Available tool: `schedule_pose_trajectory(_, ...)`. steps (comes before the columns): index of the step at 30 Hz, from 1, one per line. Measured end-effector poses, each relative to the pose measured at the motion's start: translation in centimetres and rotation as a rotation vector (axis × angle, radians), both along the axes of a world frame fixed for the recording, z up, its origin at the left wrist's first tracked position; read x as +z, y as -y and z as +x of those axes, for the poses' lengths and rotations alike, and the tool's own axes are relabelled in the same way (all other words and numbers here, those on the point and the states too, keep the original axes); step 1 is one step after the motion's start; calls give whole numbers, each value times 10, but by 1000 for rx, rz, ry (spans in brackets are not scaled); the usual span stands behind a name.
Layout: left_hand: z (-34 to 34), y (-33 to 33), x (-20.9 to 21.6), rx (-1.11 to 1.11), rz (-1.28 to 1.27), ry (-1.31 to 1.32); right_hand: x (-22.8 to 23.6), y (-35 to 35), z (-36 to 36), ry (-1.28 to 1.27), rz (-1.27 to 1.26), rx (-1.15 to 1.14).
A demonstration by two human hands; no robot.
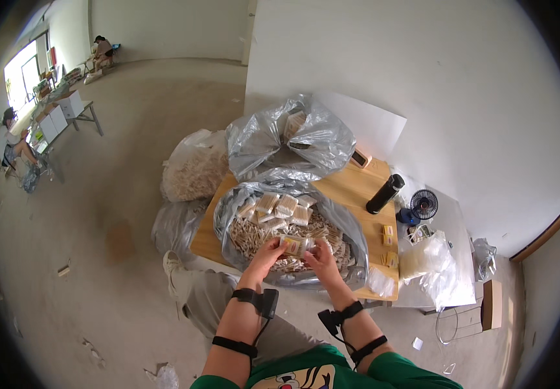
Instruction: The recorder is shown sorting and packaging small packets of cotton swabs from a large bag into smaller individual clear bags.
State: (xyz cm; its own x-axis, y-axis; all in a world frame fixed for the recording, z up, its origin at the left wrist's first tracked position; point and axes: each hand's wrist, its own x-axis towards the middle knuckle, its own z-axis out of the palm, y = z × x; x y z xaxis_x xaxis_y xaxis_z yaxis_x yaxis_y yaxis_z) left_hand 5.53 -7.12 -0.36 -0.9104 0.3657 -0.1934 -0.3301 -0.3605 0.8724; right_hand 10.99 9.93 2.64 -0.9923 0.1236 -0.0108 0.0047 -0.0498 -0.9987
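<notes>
Between my two hands is a small clear pack of cotton swabs (295, 245) with a yellow label. My left hand (267, 253) is closed on its left end, and the fingers of my right hand (321, 258) pinch the clear plastic at its right end. Directly beneath lies a large open grey plastic bag (355, 241) on the table, full of loose cotton swabs (247, 235). Several filled swab packs (285, 205) are heaped on the loose swabs, just beyond my hands.
The wooden table (338, 189) also carries a second grey bag (254, 146), a black bottle (385, 193) and small yellow boxes (388, 235). A side table at right holds a fan (424, 203) and clear bags (430, 256). A stuffed bag (195, 167) stands left. Two people sit far left.
</notes>
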Motion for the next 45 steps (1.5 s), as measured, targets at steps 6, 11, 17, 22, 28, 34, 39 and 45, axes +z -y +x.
schedule_pose_trajectory(6,-8,-5,-2,52,-630,-313,-8,-23,-11,4,733,-247)
schedule_pose_trajectory(11,-5,-7,-19,96,-1334,-571,-38,-42,-19,-197,1055,-254)
schedule_pose_trajectory(17,-13,-14,-36,140,-1380,-518,-66,-6,-57,-177,1025,-201)
schedule_pose_trajectory(22,-9,-17,-21,132,-1421,-460,-64,-5,-71,-355,1096,-71)
schedule_pose_trajectory(28,-11,-22,-10,-158,-1636,-303,-59,-65,-67,-163,1057,-126)
schedule_pose_trajectory(34,-15,-26,-3,-296,-1680,-215,-77,-54,-63,-349,1073,-323)
schedule_pose_trajectory(39,-18,-25,8,-353,-1712,-142,-71,-50,-65,-236,1085,-264)
schedule_pose_trajectory(45,-28,-30,11,-431,-1702,-29,-70,-50,-62,-253,1131,-272)
